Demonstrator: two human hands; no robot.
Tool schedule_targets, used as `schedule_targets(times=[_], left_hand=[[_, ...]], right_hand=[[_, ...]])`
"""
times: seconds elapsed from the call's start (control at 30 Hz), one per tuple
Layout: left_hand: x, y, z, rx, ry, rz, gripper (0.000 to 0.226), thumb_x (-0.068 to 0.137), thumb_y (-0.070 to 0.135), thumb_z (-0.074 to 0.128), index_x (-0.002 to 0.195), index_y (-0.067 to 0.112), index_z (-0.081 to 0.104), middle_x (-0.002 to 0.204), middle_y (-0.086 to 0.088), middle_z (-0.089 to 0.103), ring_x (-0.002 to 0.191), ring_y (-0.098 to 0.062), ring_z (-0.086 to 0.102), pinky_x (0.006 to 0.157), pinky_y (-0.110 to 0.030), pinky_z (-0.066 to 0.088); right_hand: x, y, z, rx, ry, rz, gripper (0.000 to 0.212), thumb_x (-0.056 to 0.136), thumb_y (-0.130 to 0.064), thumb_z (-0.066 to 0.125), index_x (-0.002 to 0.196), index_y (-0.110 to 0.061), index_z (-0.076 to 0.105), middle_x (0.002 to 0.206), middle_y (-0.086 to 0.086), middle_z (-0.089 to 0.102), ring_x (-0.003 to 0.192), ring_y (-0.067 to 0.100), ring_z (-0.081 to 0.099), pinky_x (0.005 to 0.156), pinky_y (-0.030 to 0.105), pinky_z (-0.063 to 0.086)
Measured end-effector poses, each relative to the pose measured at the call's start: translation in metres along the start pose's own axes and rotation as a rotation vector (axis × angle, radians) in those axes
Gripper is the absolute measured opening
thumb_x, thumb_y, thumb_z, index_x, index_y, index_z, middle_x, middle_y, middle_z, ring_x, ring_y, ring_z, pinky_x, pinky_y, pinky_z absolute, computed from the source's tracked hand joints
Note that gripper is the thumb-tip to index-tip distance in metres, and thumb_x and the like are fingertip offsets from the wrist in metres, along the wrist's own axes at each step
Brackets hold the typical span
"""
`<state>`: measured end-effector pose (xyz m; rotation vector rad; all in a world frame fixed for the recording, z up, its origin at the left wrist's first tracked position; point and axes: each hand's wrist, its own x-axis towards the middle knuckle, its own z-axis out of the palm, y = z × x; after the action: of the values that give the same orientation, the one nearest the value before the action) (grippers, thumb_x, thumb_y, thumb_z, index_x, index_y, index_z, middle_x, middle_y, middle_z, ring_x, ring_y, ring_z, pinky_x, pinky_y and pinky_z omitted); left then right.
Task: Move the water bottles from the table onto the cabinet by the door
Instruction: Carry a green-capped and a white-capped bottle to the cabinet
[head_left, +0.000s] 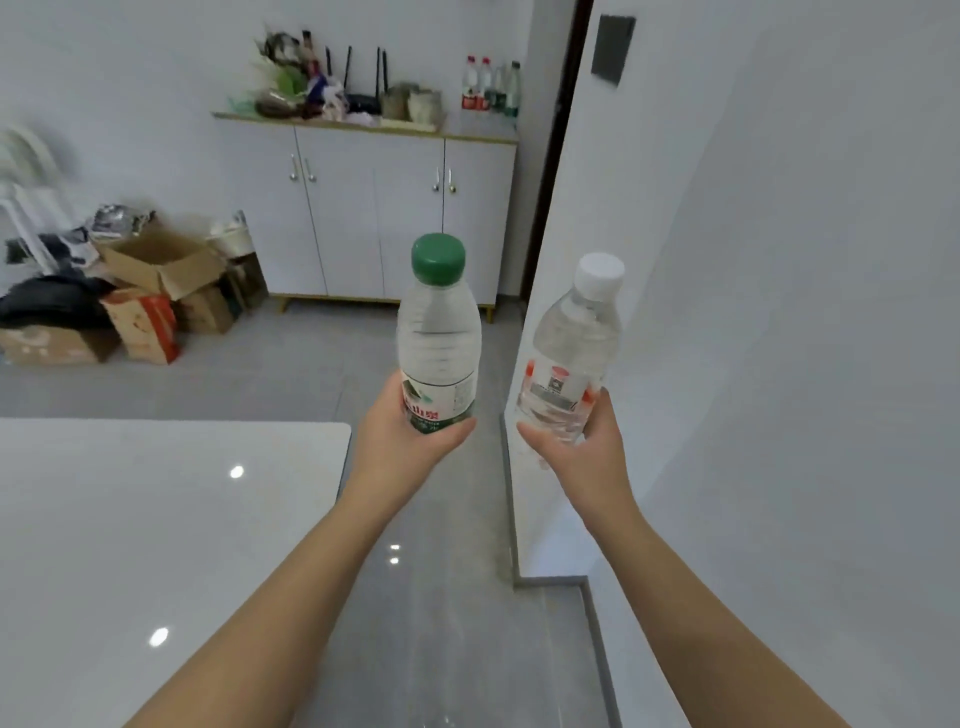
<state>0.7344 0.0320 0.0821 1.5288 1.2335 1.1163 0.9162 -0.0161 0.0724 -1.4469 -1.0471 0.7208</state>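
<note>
My left hand (402, 441) grips a clear water bottle with a green cap (438, 332) by its lower body, holding it upright. A second clear bottle with a white cap (574, 348) leans slightly right in the grip of my right hand (582, 447). Both bottles are in the air over the floor, past the white table (156, 519) at the lower left. Across the room stands the white cabinet (374, 208) beside a dark door frame (558, 156). Several water bottles (491, 85) stand at the right end of its top.
The cabinet top's left and middle hold a router, bags and containers (332, 88). Cardboard boxes and dark clothing (119, 291) are piled on the floor at the left. A white wall corner (550, 312) juts out on the right, beside the grey tiled floor leading to the cabinet.
</note>
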Motion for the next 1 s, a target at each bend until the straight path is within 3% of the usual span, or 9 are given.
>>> schedule_targets(times=[0.13, 0.3, 0.5, 0.73, 0.87, 1.0], left_hand=[[0.042, 0.043, -0.011, -0.036, 0.001, 0.11, 0.051, 0.067, 0.017, 0.085, 0.102, 0.041, 0.056, 0.098, 0.023, 0.068, 0.092, 0.005, 0.065, 0.076, -0.017, 0.05], [0.078, 0.092, -0.024, -0.05, 0.006, 0.193, 0.05, 0.069, 0.019, 0.083, 0.11, 0.034, 0.058, 0.102, 0.017, 0.07, 0.098, -0.005, 0.065, 0.087, -0.033, 0.053], [0.097, 0.13, -0.04, -0.003, 0.012, 0.27, 0.05, 0.07, 0.023, 0.083, 0.113, 0.03, 0.059, 0.101, 0.017, 0.069, 0.096, -0.002, 0.064, 0.08, -0.025, 0.051], [0.104, 0.14, -0.055, 0.015, 0.036, 0.268, 0.054, 0.067, 0.029, 0.085, 0.112, 0.031, 0.056, 0.103, 0.016, 0.067, 0.096, -0.005, 0.063, 0.085, -0.035, 0.055], [0.107, 0.141, -0.062, 0.023, 0.029, 0.273, 0.051, 0.067, 0.028, 0.085, 0.109, 0.031, 0.056, 0.101, 0.017, 0.068, 0.094, -0.003, 0.063, 0.084, -0.035, 0.055], [0.116, 0.144, -0.064, 0.027, 0.026, 0.271, 0.051, 0.068, 0.028, 0.085, 0.11, 0.031, 0.056, 0.102, 0.016, 0.068, 0.093, -0.002, 0.063, 0.081, -0.032, 0.054]], right_hand=[[0.034, -0.044, 0.001, 0.041, 0.011, -0.09, 0.053, 0.075, -0.016, 0.082, 0.113, -0.039, 0.053, 0.107, -0.016, 0.068, 0.093, -0.003, 0.067, 0.082, 0.022, 0.053], [0.064, -0.095, 0.003, 0.038, 0.042, -0.174, 0.054, 0.073, -0.022, 0.084, 0.117, -0.033, 0.055, 0.107, -0.015, 0.069, 0.094, 0.0, 0.067, 0.089, 0.03, 0.054], [0.084, -0.136, 0.005, 0.049, 0.057, -0.243, 0.052, 0.068, -0.028, 0.084, 0.113, -0.032, 0.057, 0.104, -0.013, 0.071, 0.093, 0.005, 0.07, 0.088, 0.038, 0.057], [0.09, -0.154, 0.013, 0.011, 0.042, -0.26, 0.051, 0.07, -0.033, 0.083, 0.112, -0.033, 0.056, 0.105, -0.012, 0.07, 0.096, 0.01, 0.069, 0.08, 0.038, 0.059], [0.092, -0.154, 0.021, 0.014, 0.046, -0.228, 0.059, 0.057, -0.045, 0.08, 0.111, -0.036, 0.056, 0.105, -0.012, 0.071, 0.095, 0.011, 0.071, 0.08, 0.042, 0.06], [0.098, -0.155, 0.026, 0.035, 0.053, -0.199, 0.057, 0.063, -0.039, 0.083, 0.113, -0.034, 0.056, 0.106, -0.011, 0.07, 0.094, 0.012, 0.07, 0.076, 0.039, 0.061]])
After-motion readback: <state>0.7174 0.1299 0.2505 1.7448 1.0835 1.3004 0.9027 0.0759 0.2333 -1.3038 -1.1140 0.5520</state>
